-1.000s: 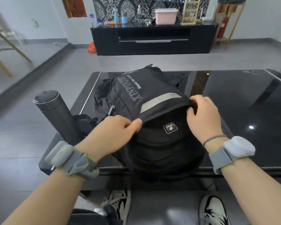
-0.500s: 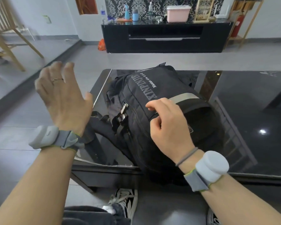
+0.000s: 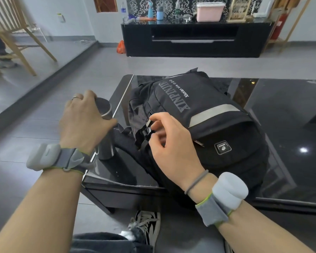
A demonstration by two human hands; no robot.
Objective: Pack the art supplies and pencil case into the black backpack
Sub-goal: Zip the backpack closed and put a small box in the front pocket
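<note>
Under our right hand (image 3: 169, 143), on the glass table (image 3: 281, 114): black backpack (image 3: 208, 114), lying flat, long axis running away from us. Fingers pinch at its side zipper pull (image 3: 148, 123), the nearer hand for that job. Off to the left: our left hand (image 3: 82, 115) curled over a steel flask (image 3: 105, 128) standing just beside the bag. Art supplies, pencil case: not in sight.

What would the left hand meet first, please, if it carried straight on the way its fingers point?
The left hand is already at the top of the dark flask, fingers curled over its lid, so the flask is first; whether they press on it is unclear.
</note>
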